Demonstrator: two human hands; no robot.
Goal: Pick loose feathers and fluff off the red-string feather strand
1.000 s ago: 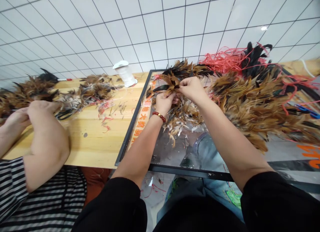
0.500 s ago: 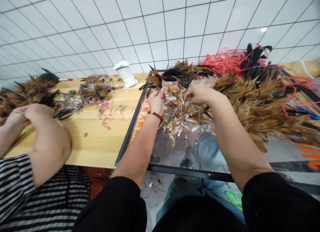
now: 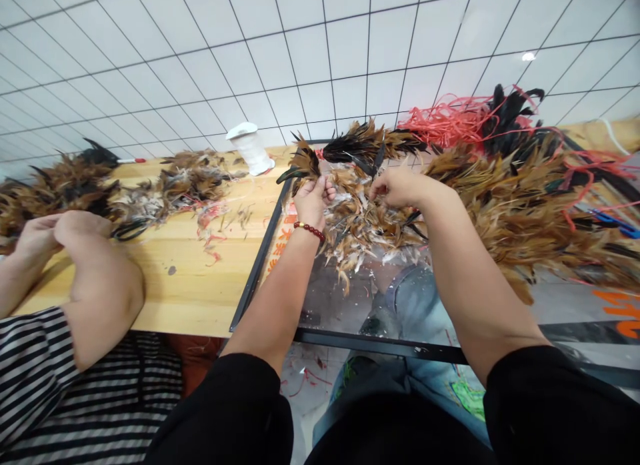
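My left hand (image 3: 313,201), with a red bead bracelet on its wrist, is closed around a small bunch of brown and black feathers (image 3: 304,161) whose tips fan up and to the left. To its right, my right hand (image 3: 393,187) hangs over loose feathers (image 3: 370,218), fingers curled inward. Whatever its fingertips hold is too small or hidden to make out. Dark feathers (image 3: 371,163) stick up just behind those fingers. A bundle of brown-black feathers (image 3: 373,141) lies beyond both hands.
Right of me spreads a large heap of brown feathers (image 3: 505,205), with pink plastic strands (image 3: 445,121) behind and blue-handled scissors (image 3: 620,223) beside it. A white spool (image 3: 251,148) stands on the wooden table (image 3: 200,291). At left, a co-worker's hands (image 3: 55,235) are near more feathers (image 3: 65,185).
My left hand and its bunch have shifted very slightly, the feathers tilting a little. My right hand stays nearly in place. The co-worker's arm has moved slightly.
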